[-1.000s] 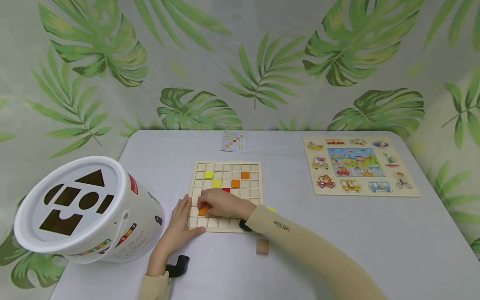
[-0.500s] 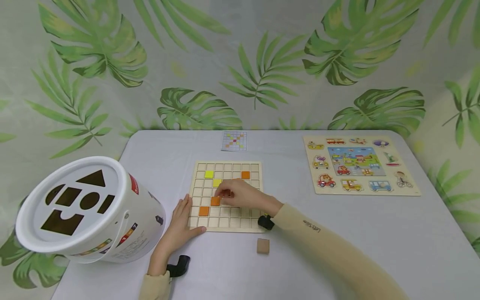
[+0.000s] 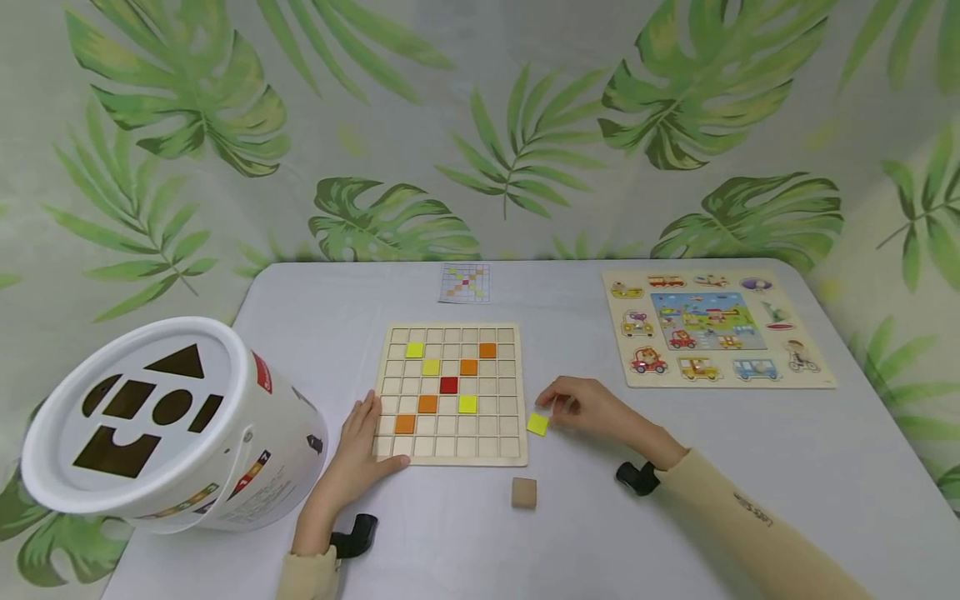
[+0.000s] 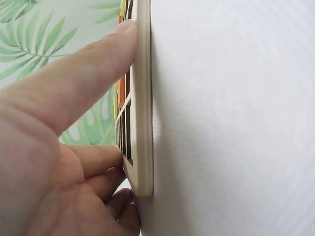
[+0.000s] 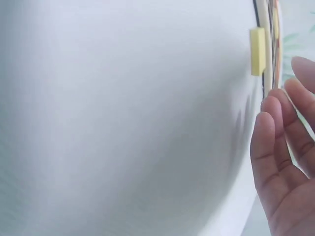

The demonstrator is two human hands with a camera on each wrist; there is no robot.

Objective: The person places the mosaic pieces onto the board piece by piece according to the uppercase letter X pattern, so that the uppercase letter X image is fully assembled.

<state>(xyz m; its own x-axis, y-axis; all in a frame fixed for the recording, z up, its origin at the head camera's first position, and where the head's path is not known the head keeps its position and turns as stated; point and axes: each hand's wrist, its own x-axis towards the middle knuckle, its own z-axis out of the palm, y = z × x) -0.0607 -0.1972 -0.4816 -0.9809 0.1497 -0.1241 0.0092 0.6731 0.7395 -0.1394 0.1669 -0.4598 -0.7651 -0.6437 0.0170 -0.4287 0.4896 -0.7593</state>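
Observation:
A wooden grid board (image 3: 506, 459) lies at the table's middle, bearing several orange tiles (image 3: 404, 424), three yellow ones and a red tile (image 3: 448, 385). My left hand (image 3: 362, 454) rests at its near left corner, fingers along the left side and thumb on the front rim; the left wrist view shows that thumb (image 4: 93, 64) straight against the wood. Just right of the board, a loose yellow tile (image 3: 537, 424) lies on the table. My right hand (image 3: 592, 411) is beside it with loosely bent fingers; in the right wrist view the tile (image 5: 257, 51) shows apart from the fingertips.
A plain wooden block (image 3: 524, 493) lies in front of the board. Behind it is a small pattern card (image 3: 465, 283). A white bucket with a shape-hole lid (image 3: 225, 350) stands left, and a vehicle picture puzzle (image 3: 720, 382) lies at the back right.
My right hand has moved from over the grid board rightward to the loose yellow tile. The red tile and a yellow tile, hidden before under the hand, now show. My left hand has stayed put.

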